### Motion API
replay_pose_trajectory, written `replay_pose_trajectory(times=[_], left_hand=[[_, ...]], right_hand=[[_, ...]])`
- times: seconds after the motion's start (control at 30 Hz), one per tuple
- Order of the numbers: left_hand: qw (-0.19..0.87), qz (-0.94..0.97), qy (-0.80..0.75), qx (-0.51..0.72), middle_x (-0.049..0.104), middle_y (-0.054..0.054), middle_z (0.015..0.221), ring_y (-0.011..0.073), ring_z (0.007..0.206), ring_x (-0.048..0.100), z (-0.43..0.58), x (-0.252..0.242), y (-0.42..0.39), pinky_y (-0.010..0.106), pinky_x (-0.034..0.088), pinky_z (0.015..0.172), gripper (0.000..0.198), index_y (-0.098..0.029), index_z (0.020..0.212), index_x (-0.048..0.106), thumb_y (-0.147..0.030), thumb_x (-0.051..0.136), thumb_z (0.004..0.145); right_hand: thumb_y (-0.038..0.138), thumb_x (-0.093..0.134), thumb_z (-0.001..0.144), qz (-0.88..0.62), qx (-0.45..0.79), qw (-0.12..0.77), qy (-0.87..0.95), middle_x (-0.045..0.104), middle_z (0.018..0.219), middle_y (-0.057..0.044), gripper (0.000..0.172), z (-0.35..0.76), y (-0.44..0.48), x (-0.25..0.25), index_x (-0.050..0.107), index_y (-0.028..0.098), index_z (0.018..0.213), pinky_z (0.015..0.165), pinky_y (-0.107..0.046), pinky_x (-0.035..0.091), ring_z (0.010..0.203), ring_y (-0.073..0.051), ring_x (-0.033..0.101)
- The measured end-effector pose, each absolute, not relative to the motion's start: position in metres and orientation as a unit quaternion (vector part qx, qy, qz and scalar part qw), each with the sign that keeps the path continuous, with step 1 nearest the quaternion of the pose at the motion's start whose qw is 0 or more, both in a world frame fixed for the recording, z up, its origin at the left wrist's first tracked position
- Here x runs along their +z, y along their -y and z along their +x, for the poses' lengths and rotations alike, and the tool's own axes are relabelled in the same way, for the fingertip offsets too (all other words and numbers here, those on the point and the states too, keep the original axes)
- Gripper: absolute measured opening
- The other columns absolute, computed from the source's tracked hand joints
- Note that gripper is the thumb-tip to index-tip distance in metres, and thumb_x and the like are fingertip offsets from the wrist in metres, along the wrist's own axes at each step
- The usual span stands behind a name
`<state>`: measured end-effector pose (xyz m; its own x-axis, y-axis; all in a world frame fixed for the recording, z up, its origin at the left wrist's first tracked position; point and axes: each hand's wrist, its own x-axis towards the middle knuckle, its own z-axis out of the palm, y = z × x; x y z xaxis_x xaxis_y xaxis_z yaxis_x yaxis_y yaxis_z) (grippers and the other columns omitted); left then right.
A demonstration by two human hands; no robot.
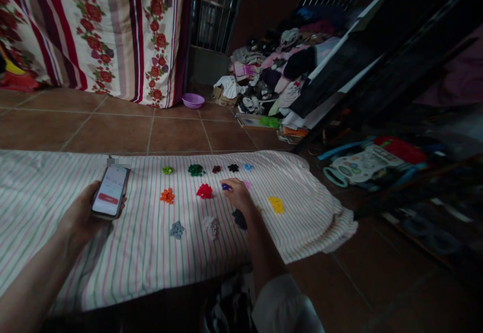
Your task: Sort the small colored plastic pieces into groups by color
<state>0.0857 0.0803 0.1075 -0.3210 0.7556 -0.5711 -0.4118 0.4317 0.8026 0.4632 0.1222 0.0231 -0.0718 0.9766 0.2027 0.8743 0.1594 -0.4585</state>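
Note:
A smartphone (110,192) with a lit screen and a red button is held upright in my left hand (88,207), its fingers wrapped around the sides. My right hand (237,194) reaches over the striped cloth (139,257), fingers curled in on some small purple-blue pieces (226,187). Just left of it is a heap of red pieces (204,191). Pink pieces (247,184) show partly behind the hand, and dark grey pieces (239,219) lie partly under the wrist. Tan pieces beside the forearm are mostly hidden.
Other heaps on the cloth are lime (168,170), dark green (195,170), brown (216,169), black (233,168), light blue (248,167), orange (167,195), grey (176,230), white (211,227) and yellow (276,204). Beyond are a purple basin (193,101) and piled clothes (271,71).

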Motion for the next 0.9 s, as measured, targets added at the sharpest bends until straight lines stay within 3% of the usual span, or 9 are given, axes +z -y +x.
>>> replay_pose_trajectory(times=[0.23, 0.57, 0.9], left_hand=[[0.557, 0.128, -0.644, 0.508, 0.065, 0.002, 0.064, 0.0180, 0.052, 0.063, 0.093, 0.119, -0.078, 0.028, 0.053, 0.045, 0.028, -0.013, 0.105, 0.059, -0.024, 0.036, 0.093], [0.556, 0.143, -0.644, 0.505, 0.068, 0.006, 0.065, 0.0208, 0.053, 0.064, 0.085, 0.107, -0.080, 0.031, 0.054, 0.045, 0.025, -0.016, 0.094, 0.059, -0.025, 0.037, 0.091], [0.550, 0.162, -0.641, 0.510, 0.069, 0.008, 0.067, 0.0233, 0.053, 0.065, 0.081, 0.100, -0.082, 0.035, 0.055, 0.044, 0.024, -0.016, 0.091, 0.060, -0.027, 0.038, 0.089]], right_hand=[[0.017, 0.054, 0.079, -0.697, 0.060, 0.292, 0.653, 0.071, 0.110, -0.005, 0.034, 0.497, -0.122, 0.035, 0.072, 0.024, 0.106, 0.097, -0.037, 0.048, 0.102, -0.020, 0.064], [0.017, 0.060, 0.073, -0.725, 0.026, 0.197, 0.659, 0.064, 0.127, -0.008, 0.042, 0.530, -0.121, 0.021, 0.071, 0.023, 0.113, 0.105, -0.040, 0.041, 0.117, -0.023, 0.058], [0.020, 0.056, 0.079, -0.738, 0.034, 0.226, 0.634, 0.072, 0.110, -0.002, 0.030, 0.536, -0.126, 0.014, 0.074, 0.025, 0.102, 0.097, -0.034, 0.047, 0.101, -0.020, 0.065]])
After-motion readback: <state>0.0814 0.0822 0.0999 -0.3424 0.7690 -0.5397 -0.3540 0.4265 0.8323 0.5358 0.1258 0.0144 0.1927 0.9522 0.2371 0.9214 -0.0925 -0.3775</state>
